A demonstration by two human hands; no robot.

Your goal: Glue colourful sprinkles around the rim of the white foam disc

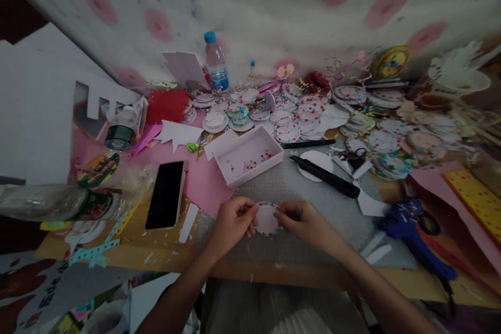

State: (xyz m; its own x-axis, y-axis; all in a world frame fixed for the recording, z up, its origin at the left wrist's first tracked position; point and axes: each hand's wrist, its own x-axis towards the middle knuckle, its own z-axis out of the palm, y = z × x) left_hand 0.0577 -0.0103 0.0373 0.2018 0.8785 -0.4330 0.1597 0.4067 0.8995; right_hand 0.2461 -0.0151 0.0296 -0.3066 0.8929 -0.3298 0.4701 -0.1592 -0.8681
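Observation:
Between my hands is a small white paper disc (267,220) with red and blue beads around its rim, over the front of the grey cutting mat. My left hand (236,218) pinches its left edge between thumb and finger. On the opposite edge, my right hand (298,222) grips with thumb and finger; something small and dark shows by its fingers, too unclear to name. Just beyond stands an open white box (250,156) with several red and blue beads on its bottom. A black utility knife (324,175) lies partly across a plain white disc (315,163).
Piles of beaded discs (285,115) fill the back of the table. A phone (166,195) lies left, near a toppled plastic bottle (62,203). At right is a blue glue gun (415,235) near the table edge. A water bottle (216,62) stands at the back.

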